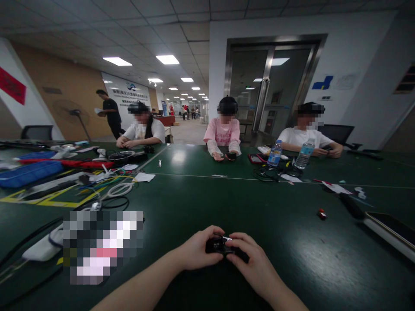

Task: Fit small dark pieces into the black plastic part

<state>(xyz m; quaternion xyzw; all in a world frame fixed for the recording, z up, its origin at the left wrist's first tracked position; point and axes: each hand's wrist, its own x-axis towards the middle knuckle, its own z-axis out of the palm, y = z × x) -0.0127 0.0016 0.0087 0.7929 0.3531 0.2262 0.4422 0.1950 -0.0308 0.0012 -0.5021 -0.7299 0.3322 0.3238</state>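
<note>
A small glossy black object (219, 245) is held between my two hands, low over the table in front of me; its kind is hard to make out. My left hand (198, 250) is closed around its left side, thumb and fingers gripping it. From the right, my right hand (249, 258) pinches it, with the fingertips on its top and near edge. The fingers cover much of the object. Off to the right lies a small red and dark item (321, 214), apart from both hands.
The green table (181, 198) stretches far ahead. Cables (119, 190), a white power strip (43, 248) and a blue tray (30, 173) crowd the left. Water bottles (275, 153) stand ahead right; a phone-like slab (394, 229) lies at right. Several people (223, 131) sit opposite.
</note>
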